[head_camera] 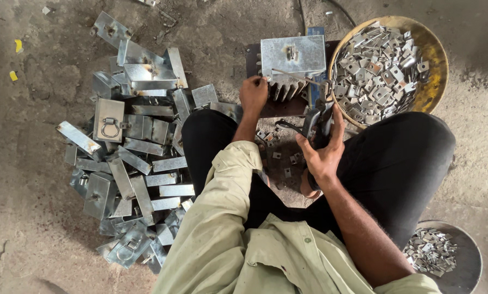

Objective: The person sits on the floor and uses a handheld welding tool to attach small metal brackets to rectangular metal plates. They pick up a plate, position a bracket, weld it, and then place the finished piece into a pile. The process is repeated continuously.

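A galvanised metal box sits upright on a dark steel plate on the floor in front of me. My left hand is closed against the box's lower left edge, gripping it. My right hand is wrapped around a dark hand tool whose thin rod reaches up to the box's bottom edge. Several small metal clips lie scattered on the floor between my knees.
A heap of galvanised boxes and flat lids lies at the left. A yellow basin full of small metal clips stands at the upper right. A dark bowl with more clips sits at the lower right. My crossed legs fill the centre.
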